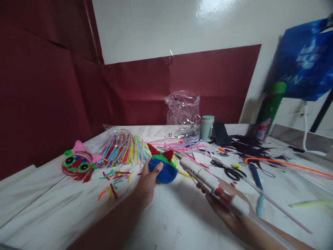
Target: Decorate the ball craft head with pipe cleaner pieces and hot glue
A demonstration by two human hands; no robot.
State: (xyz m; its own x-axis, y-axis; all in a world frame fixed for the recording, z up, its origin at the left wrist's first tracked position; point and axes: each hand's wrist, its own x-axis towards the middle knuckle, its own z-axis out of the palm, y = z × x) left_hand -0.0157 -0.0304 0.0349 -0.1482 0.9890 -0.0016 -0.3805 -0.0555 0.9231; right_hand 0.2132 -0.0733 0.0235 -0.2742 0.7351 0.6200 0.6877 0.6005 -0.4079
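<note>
In the middle of the view my left hand (153,175) is closed around a round blue craft ball (166,172) with green trim and two red pointed ears on top. My right hand (218,203) is wrapped around a white hot glue gun (199,172) with a red-orange part and a clear glue stick running out its back. The glue gun's nozzle points at the ball's upper right side, close to a red ear; whether it touches I cannot tell. A finished-looking pipe-cleaner face (78,162) with big eyes lies to the left.
Colourful pipe cleaners (125,149) lie bundled in plastic behind my left hand, with cut pieces (114,178) in front. Black-handled scissors (234,173), dark shreds (247,147), a mint cup (207,127) and a phone (220,133) are at right. A green can (272,104) stands farther back.
</note>
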